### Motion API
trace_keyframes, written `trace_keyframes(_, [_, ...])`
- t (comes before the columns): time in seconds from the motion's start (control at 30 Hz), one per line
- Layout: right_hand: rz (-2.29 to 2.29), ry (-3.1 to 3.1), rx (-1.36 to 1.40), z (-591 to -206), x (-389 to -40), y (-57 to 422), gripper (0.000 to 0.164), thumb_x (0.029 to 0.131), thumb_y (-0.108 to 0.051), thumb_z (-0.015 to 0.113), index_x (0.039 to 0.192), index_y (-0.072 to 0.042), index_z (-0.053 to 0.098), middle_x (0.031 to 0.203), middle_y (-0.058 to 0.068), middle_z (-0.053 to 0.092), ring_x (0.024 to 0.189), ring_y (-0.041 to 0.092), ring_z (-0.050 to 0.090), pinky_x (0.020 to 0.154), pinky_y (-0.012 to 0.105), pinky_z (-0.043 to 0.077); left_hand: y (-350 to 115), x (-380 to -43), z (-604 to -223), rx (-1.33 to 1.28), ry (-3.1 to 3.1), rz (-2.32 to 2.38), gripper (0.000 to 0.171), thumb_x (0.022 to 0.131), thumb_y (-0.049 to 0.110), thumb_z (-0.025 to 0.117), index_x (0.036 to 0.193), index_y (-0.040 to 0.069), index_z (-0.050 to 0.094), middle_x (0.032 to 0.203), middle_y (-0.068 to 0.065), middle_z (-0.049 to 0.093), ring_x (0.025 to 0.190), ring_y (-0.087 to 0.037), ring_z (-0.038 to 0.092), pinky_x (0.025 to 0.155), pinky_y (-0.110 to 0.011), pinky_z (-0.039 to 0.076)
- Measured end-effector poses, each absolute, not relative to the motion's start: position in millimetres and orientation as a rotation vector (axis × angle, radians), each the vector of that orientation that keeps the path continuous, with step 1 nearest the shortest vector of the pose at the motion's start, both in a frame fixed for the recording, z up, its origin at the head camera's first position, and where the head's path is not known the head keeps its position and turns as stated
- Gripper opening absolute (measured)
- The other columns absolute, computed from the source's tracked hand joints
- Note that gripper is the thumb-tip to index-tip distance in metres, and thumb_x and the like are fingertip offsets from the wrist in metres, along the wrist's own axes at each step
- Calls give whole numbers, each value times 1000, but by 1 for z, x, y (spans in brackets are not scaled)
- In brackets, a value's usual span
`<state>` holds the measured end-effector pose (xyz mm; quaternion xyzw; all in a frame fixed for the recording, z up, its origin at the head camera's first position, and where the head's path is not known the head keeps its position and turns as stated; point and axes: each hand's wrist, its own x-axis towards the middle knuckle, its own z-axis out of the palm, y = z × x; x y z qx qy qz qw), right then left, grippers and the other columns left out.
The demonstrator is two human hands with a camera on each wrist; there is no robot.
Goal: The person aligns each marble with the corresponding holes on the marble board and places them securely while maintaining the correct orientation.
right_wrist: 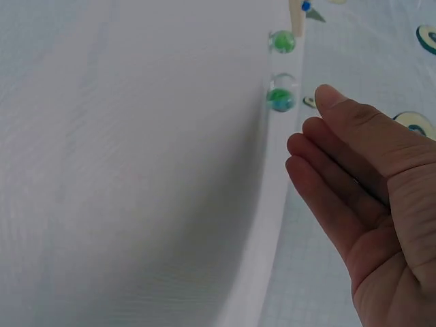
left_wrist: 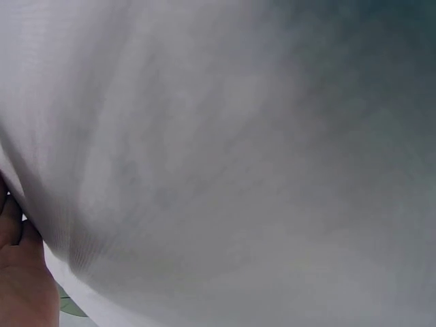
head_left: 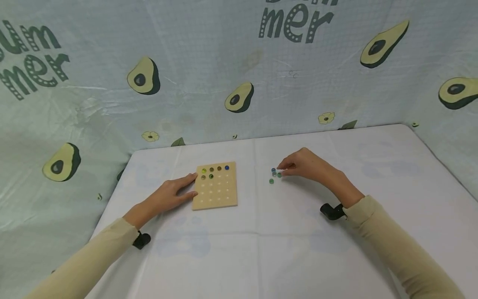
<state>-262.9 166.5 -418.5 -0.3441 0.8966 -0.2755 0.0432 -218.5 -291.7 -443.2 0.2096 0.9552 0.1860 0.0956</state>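
A square wooden board (head_left: 215,199) with rows of small hollows lies left of centre on the table. Glass marbles fill its back row, a blue marble (head_left: 226,167) at the right end, and two more sit in the row before it. My left hand (head_left: 169,195) rests at the board's left edge, thumb and fingers spread apart. Several loose marbles (head_left: 271,181) lie right of the board. Over them hovers my right hand (head_left: 304,166), fingertips right beside a green marble (head_left: 279,175). From the right wrist, that hand (right_wrist: 375,177) shows loosely bent fingers with nothing between them.
A white cloth (head_left: 239,257) covers the table. Behind it hangs a pale curtain (head_left: 194,112) printed with avocados and lettering. Black wrist cameras sit at both cuffs. White cloth (left_wrist: 204,170) fills most of the left wrist view.
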Motion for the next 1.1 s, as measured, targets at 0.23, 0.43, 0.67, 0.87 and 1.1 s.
trace_keyframes(0.23, [-773, 2754, -1032, -425, -268, 167, 18, 85, -12, 84, 102, -7, 82, 97, 2, 79, 84, 9, 71, 75, 28, 58, -292, -219, -442, 628, 2822, 563, 77, 99, 54, 60, 160, 17, 34, 161, -13, 36, 147, -35, 37, 116, -56, 35])
trace_keyframes(0.43, [-611, 2793, -1027, -421, -271, 158, 18, 84, -16, 84, 99, -6, 83, 95, 4, 79, 84, 12, 73, 75, 30, 59, -292, -220, -441, 646, 2832, 571, 76, 100, 52, 61, 160, 15, 34, 161, -15, 36, 147, -36, 37, 115, -56, 36])
trace_keyframes(0.67, [-627, 2820, -1056, -426, -268, 159, 17, 84, -18, 85, 97, -7, 83, 91, 2, 79, 81, 11, 73, 74, 29, 59, -291, -218, -443, 618, 2816, 584, 76, 99, 54, 61, 160, 16, 34, 161, -14, 36, 147, -35, 37, 116, -56, 35])
trace_keyframes(0.87, [-727, 2818, -1104, -431, -267, 166, 15, 83, -14, 85, 96, -8, 83, 89, 1, 79, 77, 7, 72, 70, 26, 58, -291, -215, -444, 610, 2818, 575, 75, 99, 51, 62, 160, 16, 35, 160, -14, 37, 147, -35, 37, 116, -55, 36])
trace_keyframes(1.1, [-830, 2817, -1079, -429, -263, 169, 12, 83, -12, 85, 95, -11, 84, 87, -3, 79, 76, 5, 71, 68, 24, 57, -291, -216, -443, 626, 2823, 573, 74, 100, 49, 62, 160, 15, 35, 160, -15, 37, 147, -35, 37, 116, -55, 36])
